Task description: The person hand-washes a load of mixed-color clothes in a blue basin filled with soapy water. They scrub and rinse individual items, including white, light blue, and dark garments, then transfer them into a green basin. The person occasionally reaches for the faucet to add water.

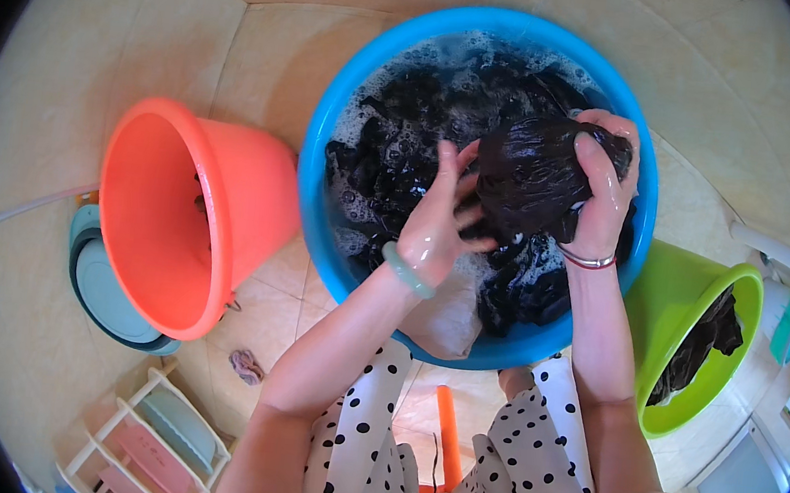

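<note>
- Nearest the wearer: a polka-dot garment (pixel 525 472) over the knees, just below the blue basin (pixel 320 229), which serves as landmark. An orange rod-like object (pixel 448 440) lies on the tiled floor (pixel 31 324) between the knees.
- Left hand (pixel 438 220): over the basin's middle, fingers spread and wet; its grip is wide, the fingertips pressing against the bundle of dark wet cloth (pixel 532 179) rather than closing round it. A pale green bangle (pixel 407 272) sits at the wrist.
- Right hand (pixel 605 187): at the basin's right side, grip closed over the top of the cloth bundle, which is lifted just above the soapy water (pixel 381 101).
- Risk, as a judgement: the soaked bundle could slip from the one closed grip and splash suds over the rim onto the floor, making the tiles slick.
- Left of the basin: a tilted orange bucket (pixel 177 214). Right of it: a green bucket (pixel 686 316) holding more dark cloth.
</note>
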{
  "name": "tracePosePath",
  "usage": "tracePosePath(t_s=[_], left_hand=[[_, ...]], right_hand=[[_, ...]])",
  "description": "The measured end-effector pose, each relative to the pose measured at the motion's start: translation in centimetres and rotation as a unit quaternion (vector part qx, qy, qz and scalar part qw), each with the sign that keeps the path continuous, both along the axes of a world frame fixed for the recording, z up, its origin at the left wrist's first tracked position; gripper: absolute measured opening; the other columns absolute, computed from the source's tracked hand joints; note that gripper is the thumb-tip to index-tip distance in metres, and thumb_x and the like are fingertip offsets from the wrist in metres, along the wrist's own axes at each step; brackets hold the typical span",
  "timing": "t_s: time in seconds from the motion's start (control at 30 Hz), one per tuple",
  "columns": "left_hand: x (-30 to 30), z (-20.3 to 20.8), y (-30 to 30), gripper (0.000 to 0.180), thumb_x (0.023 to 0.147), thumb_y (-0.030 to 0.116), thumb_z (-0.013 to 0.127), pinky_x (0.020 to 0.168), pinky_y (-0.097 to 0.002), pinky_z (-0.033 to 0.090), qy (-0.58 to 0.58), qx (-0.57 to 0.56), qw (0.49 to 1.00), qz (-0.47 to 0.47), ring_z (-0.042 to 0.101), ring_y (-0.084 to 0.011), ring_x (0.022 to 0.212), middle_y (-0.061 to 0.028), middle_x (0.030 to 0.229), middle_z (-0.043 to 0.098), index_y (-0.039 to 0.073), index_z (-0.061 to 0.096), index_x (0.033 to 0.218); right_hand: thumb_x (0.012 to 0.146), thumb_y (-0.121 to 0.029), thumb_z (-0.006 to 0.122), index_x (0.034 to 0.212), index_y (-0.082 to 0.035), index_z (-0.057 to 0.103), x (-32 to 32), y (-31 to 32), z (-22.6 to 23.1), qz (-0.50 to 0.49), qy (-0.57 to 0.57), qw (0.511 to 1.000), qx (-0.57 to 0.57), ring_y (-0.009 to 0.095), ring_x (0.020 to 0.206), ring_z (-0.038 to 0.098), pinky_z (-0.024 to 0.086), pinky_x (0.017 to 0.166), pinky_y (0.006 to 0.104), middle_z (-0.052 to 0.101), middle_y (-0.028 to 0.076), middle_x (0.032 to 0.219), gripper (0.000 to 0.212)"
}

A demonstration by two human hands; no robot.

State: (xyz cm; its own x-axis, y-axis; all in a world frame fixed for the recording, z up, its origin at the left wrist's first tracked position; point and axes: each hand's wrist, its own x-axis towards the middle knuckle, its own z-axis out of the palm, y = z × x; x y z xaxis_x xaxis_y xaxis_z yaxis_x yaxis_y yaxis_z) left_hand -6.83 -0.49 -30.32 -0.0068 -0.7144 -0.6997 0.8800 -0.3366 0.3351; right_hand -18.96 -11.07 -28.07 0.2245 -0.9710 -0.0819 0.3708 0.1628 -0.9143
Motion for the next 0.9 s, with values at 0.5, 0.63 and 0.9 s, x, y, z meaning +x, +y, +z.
tracePosePath(t_s=[0.5, 0.63, 0.9], left_hand=[[-2.4, 4.3, -2.3, 0.02, 0.082, -0.005, 0.063, 0.089, -0.0281, 0.046, -0.401, -0.147, 0.884, 0.19, 0.058, -0.0144, 0.095, -0.0092, 0.105, 0.063, 0.004, 0.052, 0.096], [-2.2, 3.7, -1.9, 0.028, 0.073, -0.007, 0.066, 0.094, -0.0365, 0.046, -0.616, -0.255, 0.732, 0.14, 0.06, -0.0265, 0.104, -0.0135, 0.103, 0.062, 0.005, 0.052, 0.095], [-1.4, 5.7, -2.2, 0.022, 0.056, 0.012, 0.073, 0.094, -0.0496, 0.048, -0.748, -0.417, 0.516, 0.028, 0.061, -0.0301, 0.095, -0.0076, 0.091, 0.062, 0.012, 0.065, 0.077]], right_hand=[[0.095, -0.019, 0.056, 0.107, -0.008, 0.055, 1.6, 4.3, 0.0, -0.052, -0.185, 0.961, 0.198, 0.015, 0.099, 0.06, 0.047, 0.088, 0.0303, 0.06, 0.005, 0.101, 0.016], [0.095, -0.022, 0.055, 0.11, -0.012, 0.056, 1.2, 4.0, -0.5, 0.025, -0.253, 0.931, 0.261, 0.017, 0.104, 0.06, 0.047, 0.093, 0.032, 0.061, 0.005, 0.106, 0.017], [0.1, -0.022, 0.044, 0.136, -0.002, 0.046, 0.5, 3.3, -0.8, 0.198, -0.191, 0.932, 0.235, 0.018, 0.118, 0.052, 0.04, 0.105, 0.0297, 0.054, 0.007, 0.129, 0.041]])
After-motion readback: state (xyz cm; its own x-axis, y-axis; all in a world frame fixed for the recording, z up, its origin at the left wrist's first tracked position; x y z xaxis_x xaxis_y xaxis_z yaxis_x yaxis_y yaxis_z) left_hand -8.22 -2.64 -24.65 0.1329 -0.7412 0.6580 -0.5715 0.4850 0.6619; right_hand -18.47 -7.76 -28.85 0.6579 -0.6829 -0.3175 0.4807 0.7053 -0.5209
